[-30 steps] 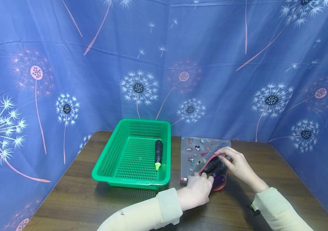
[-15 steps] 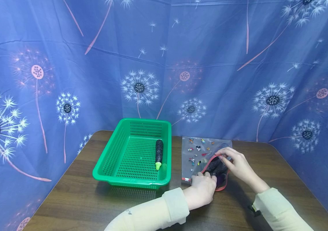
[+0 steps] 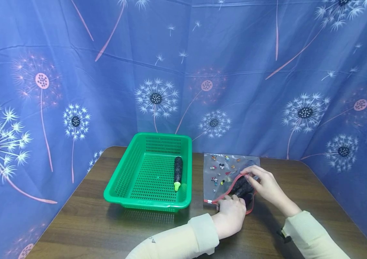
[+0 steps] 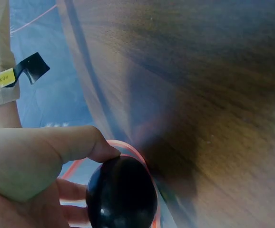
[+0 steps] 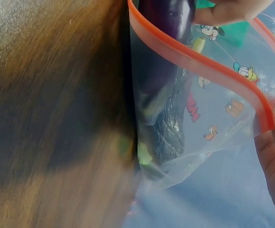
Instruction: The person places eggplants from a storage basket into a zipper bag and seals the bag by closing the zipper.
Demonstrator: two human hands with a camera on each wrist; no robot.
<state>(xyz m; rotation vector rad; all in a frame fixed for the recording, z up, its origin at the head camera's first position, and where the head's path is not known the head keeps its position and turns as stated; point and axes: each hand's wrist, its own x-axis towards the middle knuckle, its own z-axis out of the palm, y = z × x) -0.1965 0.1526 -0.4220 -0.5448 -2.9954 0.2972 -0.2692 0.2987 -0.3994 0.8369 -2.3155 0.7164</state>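
Left hand (image 3: 232,216): thumb and fingers clamped round a glossy dark eggplant (image 4: 122,190), which sits partly inside the mouth of the clear printed bag (image 3: 208,181). Right hand (image 3: 265,183) pinches the bag's red rim (image 3: 237,178). Film-wrapped dark produce (image 5: 170,130) lies within. Green basket (image 3: 147,204), left of bag, holds one green-tipped dark vegetable (image 3: 178,172).

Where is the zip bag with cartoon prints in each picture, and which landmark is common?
Head: the zip bag, right of centre, right of the green basket.
Left wrist: lower middle, partly hidden behind the eggplant.
Right wrist: centre to upper right.
Shared landmark: the left hand, seen in all three.
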